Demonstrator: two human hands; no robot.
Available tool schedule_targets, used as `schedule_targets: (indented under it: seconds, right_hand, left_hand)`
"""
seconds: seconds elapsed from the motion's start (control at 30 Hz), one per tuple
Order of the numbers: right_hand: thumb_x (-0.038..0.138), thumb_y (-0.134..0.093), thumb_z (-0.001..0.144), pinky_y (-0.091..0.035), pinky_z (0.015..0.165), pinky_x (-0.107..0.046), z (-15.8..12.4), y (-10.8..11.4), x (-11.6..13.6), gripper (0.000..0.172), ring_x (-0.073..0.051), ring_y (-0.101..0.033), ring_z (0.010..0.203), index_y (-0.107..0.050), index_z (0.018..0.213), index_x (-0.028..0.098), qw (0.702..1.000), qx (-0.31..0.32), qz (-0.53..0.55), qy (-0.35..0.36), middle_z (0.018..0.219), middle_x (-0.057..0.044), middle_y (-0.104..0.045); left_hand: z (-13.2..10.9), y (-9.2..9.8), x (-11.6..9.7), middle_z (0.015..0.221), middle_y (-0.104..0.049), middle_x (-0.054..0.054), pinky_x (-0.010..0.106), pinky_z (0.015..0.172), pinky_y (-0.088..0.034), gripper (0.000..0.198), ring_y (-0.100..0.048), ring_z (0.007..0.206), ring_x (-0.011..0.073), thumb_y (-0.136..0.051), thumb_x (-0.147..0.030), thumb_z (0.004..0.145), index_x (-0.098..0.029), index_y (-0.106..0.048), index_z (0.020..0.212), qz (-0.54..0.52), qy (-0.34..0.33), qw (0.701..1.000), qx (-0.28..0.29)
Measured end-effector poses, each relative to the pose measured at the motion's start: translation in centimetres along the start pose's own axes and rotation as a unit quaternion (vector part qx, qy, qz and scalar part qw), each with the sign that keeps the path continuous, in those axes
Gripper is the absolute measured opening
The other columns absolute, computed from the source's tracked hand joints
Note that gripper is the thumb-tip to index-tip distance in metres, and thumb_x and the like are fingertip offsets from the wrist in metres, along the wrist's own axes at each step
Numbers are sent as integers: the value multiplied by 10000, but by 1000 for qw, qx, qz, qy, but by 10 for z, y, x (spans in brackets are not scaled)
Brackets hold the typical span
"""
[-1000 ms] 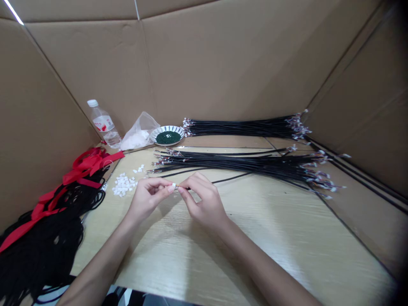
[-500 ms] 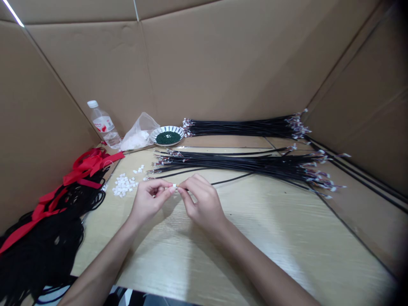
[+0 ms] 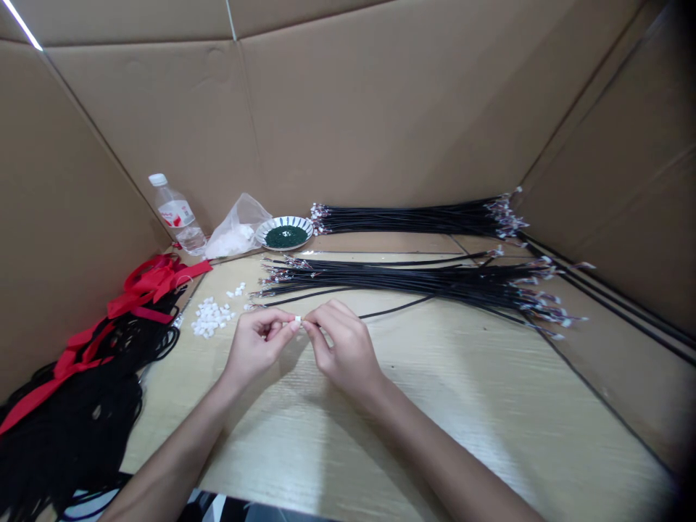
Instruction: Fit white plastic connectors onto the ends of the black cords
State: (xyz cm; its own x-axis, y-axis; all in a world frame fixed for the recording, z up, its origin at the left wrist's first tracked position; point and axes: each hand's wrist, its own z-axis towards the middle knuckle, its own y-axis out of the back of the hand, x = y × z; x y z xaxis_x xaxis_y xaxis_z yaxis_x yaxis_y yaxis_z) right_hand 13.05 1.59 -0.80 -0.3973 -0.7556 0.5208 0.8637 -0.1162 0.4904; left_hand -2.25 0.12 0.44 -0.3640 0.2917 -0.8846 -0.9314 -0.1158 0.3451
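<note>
Head view: a small white connector housing (image 3: pixel 298 318) was held in the air just above the tabletop (image 3: pixel 467 428), between the two hands and just in front of the cables. It was pinched by the left hand (image 3: pixel 255 346), with thumb and forefinger pressed together on it. The right hand (image 3: pixel 345 349) was pinched closed against it from the other side, though what those fingertips held was partly hidden, probably the end of a thin black wire (image 3: pixel 394 307) that ran out from that hand. The housing was judged light, stiff, tiny and easily dropped, so best taken by its sides. The wire was judged soft and flexible, so best held close to its end.

Loose white connector housings (image 3: pixel 211 317) were heaped left of the hands. A black cable bundle (image 3: pixel 413 281) with metal-tipped ends lay beyond them, and a second cable bundle (image 3: pixel 407 217) lay further back. A striped plate (image 3: pixel 285 236) of green granules, a clear plastic bag (image 3: pixel 238 236) and a plastic water bottle (image 3: pixel 175 214) stood at the back left. Red ribbon (image 3: pixel 155 281) and black cords (image 3: pixel 70 428) lay at the left, with cardboard walls (image 3: pixel 380 109) around the tabletop.
</note>
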Motion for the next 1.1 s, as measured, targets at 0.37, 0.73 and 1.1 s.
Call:
schedule_targets:
  seconds: [0.37,0.73,1.1]
  right_hand:
    - [133,-466,894,-383,640,-295,0,-1,0,189,-171,-486,680,-553,729,164,1000,-6,15,-7,680,-41,-573]
    - [169,-487,884,-401,647,-287,0,-3,-5,170,-176,-533,700,-592,751,182,997,9,58,-58,700,-36,-615]
    - [145,-501,820,-407,667,-265,6,3,-9,147,-164,-567,715,-609,722,165,981,86,108,-139,722,-26,-633]
  left_hand:
    - [0,-3,-1,493,-388,-40,214,460,-269,224,-324,472,80,-653,-324,718,-108,-673,664,-25,27,999,-9]
    - [5,-2,3,466,-451,-38,210,456,-268,245,-342,458,74,-720,-368,652,-126,-684,636,-78,62,995,-5]
    - [13,6,8,466,-495,-35,199,436,-254,264,-367,434,65,-730,-383,660,-126,-670,646,-136,101,983,77]
